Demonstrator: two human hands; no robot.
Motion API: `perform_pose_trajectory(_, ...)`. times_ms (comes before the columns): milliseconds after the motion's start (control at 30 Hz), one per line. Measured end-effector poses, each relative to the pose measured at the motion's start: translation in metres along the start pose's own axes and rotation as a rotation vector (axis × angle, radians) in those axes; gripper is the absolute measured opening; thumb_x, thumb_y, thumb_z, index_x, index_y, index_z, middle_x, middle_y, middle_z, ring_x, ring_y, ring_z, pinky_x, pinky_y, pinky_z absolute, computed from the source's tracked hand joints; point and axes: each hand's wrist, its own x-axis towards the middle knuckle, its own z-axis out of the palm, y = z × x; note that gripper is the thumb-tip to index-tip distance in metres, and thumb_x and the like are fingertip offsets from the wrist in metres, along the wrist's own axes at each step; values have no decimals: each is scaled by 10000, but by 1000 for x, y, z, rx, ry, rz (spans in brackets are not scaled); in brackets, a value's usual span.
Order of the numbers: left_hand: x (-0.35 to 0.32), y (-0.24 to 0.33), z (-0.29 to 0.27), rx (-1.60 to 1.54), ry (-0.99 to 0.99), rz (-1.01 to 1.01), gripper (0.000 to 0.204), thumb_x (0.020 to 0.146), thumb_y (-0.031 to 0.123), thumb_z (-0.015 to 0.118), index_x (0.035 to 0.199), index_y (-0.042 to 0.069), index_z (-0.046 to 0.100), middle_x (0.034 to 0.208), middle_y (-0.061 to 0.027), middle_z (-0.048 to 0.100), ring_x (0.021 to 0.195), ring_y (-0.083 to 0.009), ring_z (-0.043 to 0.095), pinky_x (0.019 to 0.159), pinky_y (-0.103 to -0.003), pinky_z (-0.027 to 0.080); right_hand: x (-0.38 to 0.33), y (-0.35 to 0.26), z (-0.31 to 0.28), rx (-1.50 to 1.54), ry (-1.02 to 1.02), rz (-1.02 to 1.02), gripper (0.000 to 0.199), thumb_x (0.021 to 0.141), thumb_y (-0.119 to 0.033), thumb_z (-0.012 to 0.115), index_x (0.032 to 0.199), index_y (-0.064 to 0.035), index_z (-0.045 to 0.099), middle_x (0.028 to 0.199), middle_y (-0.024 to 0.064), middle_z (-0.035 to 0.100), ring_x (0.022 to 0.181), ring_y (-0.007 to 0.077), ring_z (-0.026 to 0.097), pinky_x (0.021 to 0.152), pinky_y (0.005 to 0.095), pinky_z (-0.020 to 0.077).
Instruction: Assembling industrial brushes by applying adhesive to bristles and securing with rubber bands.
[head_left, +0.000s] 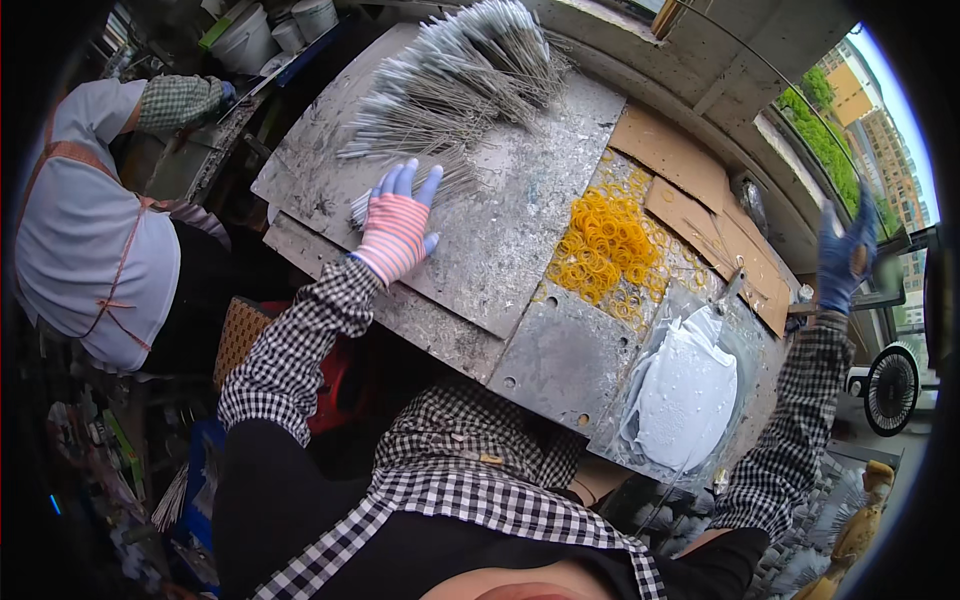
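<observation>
Left hand: the gloved left hand (397, 228) is lying flat, fingers spread, on the near end of a fanned row of thin grey sticks (450, 90).
Right hand: the right hand (845, 255) is rising off to the side; its grip cannot be told.
Bench: the metal worktop (520, 250) is carrying yellow rubber bands (605, 248) and a tray of white paste (685, 395).
Progress: sticks are lying spread; none appear banded yet.
Nearby: a seated co-worker (90, 230) is working.

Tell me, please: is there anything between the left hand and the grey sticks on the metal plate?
Nothing visible. The left hand lies flat on the metal plate, its fingertips already at the near edge of the fanned grey sticks. The right hand is raised far away.
</observation>
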Motion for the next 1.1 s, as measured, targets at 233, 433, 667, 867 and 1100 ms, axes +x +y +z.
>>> perform_pose_trajectory(233,63,-43,18,30,-250,-61,956,802,249,785,1598,46,297,1398,-239,572,1319,-362,556,1072,-471,480,-45,-273,100,708,-477,-277,390,828,-136,770,1208,-110,687,1248,148,676,1152,350,641,979,453,526)
perform_pose_trajectory(433,102,-76,54,179,239,285,775,830,45,678,1541,228,428,1508,-105,467,1429,-321,437,1171,-471,376,-16,-391,230,783,-553,-279,369,911,-71,614,1273,-132,654,1291,134,655,1142,333,662,979,432,536)
perform_pose_trajectory(667,140,-91,37,-28,-35,216,668,695,89,781,1335,87,590,1295,-150,593,1249,-359,552,1067,-480,467,-28,-381,301,546,-634,-394,291,947,-73,588,1209,-136,700,1024,132,711,972,325,701,847,422,576)
perform_pose_trajectory(867,100,-101,26,74,-126,254,661,665,144,836,1290,65,636,1573,-157,421,1450,-351,406,1107,-497,453,-28,-339,306,697,-582,-382,190,931,-64,660,1095,-100,747,1000,139,740,860,308,711,763,387,600)
perform_pose_trajectory(1100,137,-100,40,19,-87,365,602,704,82,752,1282,1,604,1475,-239,532,1402,-371,497,1118,-476,443,24,-409,262,884,-370,-332,268,970,-200,669,1232,-188,721,1023,127,738,895,306,722,791,415,591)
